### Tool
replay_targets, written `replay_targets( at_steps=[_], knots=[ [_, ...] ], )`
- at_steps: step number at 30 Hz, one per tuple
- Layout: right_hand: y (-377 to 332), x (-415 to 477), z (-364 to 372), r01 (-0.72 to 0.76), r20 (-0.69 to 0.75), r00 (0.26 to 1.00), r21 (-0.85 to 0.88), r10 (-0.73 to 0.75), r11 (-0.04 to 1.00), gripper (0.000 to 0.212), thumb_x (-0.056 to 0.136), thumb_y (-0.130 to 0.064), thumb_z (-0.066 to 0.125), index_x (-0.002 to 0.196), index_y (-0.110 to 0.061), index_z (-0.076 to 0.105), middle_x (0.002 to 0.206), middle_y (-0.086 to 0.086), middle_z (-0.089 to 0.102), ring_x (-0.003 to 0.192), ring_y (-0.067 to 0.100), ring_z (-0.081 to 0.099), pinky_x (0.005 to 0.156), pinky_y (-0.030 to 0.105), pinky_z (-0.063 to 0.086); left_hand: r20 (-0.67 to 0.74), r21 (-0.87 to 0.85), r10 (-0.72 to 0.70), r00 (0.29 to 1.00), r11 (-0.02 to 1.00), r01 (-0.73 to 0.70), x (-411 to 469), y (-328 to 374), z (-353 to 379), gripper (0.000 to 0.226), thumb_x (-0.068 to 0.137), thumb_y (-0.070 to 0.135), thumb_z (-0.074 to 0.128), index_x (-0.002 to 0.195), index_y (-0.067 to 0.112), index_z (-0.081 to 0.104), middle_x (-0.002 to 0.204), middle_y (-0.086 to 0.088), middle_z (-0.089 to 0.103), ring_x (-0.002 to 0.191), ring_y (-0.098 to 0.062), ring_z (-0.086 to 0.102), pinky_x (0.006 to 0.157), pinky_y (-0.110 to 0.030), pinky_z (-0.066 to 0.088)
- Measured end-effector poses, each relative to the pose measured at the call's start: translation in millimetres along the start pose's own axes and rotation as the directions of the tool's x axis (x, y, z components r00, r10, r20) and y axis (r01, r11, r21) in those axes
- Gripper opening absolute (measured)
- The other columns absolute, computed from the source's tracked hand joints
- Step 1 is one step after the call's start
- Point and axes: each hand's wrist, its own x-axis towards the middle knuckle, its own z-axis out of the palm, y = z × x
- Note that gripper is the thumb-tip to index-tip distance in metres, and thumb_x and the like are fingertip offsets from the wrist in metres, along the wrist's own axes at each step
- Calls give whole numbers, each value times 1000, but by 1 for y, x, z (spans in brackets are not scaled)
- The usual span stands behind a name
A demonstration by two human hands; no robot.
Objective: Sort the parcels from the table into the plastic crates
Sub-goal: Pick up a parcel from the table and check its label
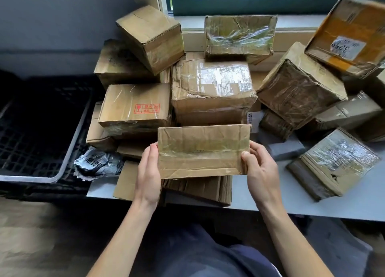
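Note:
I hold a flat brown cardboard parcel (203,150) up over the table's front edge, its taped face toward me. My left hand (148,172) grips its left end, and my right hand (260,168) grips its right end with the thumb on the front. Behind it lies a heap of several taped cardboard parcels, among them one with a red stamp (135,107) and a large crumpled one (212,91). A black plastic crate (39,130) stands to the left of the table, lower down.
The grey table (291,197) runs along a windowsill. Parcels are piled high at the right, one with an orange label (348,37) on top. A crumpled grey plastic mailer (98,164) lies at the table's left end beside the crate.

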Motion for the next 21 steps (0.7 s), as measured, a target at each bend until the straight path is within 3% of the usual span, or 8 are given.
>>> replay_targets(
  at_steps=[2,3,6,8,10,12,15,21],
  knots=[
    [0,-2,0,21,18,1000,63,-23,998,33,91,-18,56,122,-24,65,118,-7,72,110,1,67,87,17,53,28,-53,-20,999,998,21,7,-7,-9,59,102,63,42,129,17,68,129,-9,71,127,-25,64,113,-53,46],
    [2,-2,-2,16,6,1000,93,-16,996,33,90,-23,55,121,-25,64,120,-4,72,113,4,66,90,20,53,34,-96,-18,999,995,21,8,-7,-12,66,98,68,45,127,13,67,129,-13,70,125,-31,63,112,-58,45],
    [8,-2,-6,-20,-9,1000,170,22,985,34,91,-52,55,111,-25,62,113,3,69,106,13,65,93,35,51,7,-178,-33,999,983,34,11,-5,-14,77,87,74,56,109,1,61,108,-18,66,101,-28,61,96,-46,47],
    [13,-4,-3,-40,-12,999,108,41,993,42,90,-60,55,104,-20,57,101,0,63,90,3,61,82,25,48,2,-113,-30,1000,993,30,10,-9,-12,76,86,69,59,99,-6,58,96,-14,63,91,-22,58,86,-41,47],
    [21,-8,1,-46,-17,999,24,46,999,34,90,-48,59,101,-16,55,96,0,61,77,-8,57,70,12,45,-18,3,-50,999,999,50,9,-20,-10,61,81,64,64,90,4,60,87,-2,63,83,-13,56,78,-36,45],
    [30,-9,2,-68,-27,997,-34,67,997,19,95,-33,63,100,-17,54,98,3,61,75,-9,57,68,11,46,-48,72,-89,995,993,92,9,-29,-9,48,75,61,68,85,15,62,81,6,62,79,-9,54,76,-33,44],
    [37,-8,0,-103,-31,994,-77,101,992,6,104,-18,62,105,-16,56,101,3,65,77,-9,59,70,11,47,-52,88,-101,994,991,105,11,-34,-10,44,75,56,71,97,18,64,95,3,66,90,-12,60,80,-30,47],
    [32,-18,-1,-101,14,995,-45,102,994,26,88,-40,62,111,-27,59,111,-4,69,91,-5,64,76,13,48,28,40,-55,998,998,54,33,-15,-3,48,96,21,68,141,22,52,142,3,59,131,-4,55,104,-21,45]
  ],
)
